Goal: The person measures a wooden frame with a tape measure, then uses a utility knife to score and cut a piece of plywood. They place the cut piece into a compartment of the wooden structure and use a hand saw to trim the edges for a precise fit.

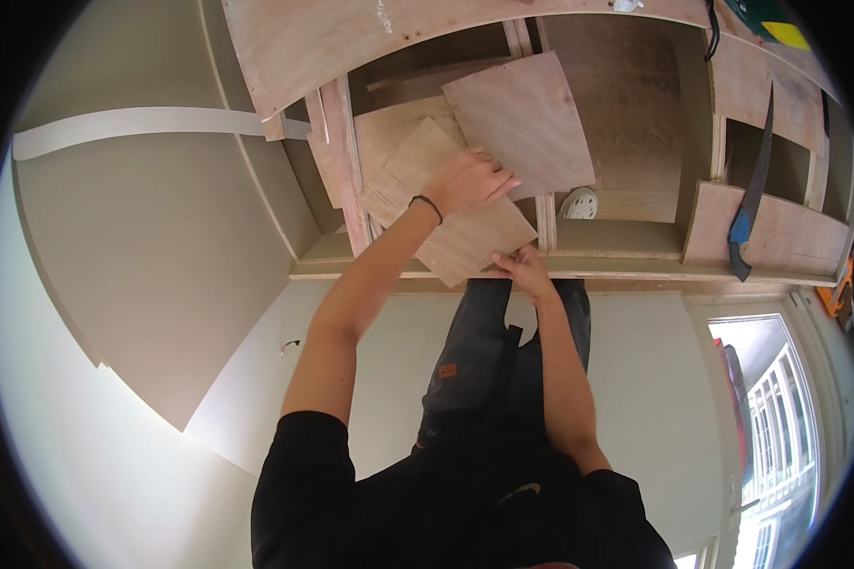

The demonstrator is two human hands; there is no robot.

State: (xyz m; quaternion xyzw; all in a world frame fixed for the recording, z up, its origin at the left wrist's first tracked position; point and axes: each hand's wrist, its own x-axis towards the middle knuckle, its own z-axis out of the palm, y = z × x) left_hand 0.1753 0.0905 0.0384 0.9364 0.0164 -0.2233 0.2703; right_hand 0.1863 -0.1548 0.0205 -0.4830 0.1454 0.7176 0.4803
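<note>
A pale plywood piece (484,232) lies tilted across the frame, with thin lines on its surface near its far left part. My left hand (470,180) reaches over it from the left, fingers bent and closed at its right-hand edge; the fingertips are partly hidden. At the near corner, my right hand (524,269) pinches the same piece between thumb and fingers. Under its far end lies another pale sheet (389,123). A pinkish plywood panel (527,123) rests just beyond my left hand, across the frame's divider.
The wooden frame (617,268) has open compartments around the boards. A handsaw with a blue and black handle (742,232) lies on a panel (797,232) at the right. Below the frame's opening shows a light clog (579,203). A curved white strip (142,121) extends left.
</note>
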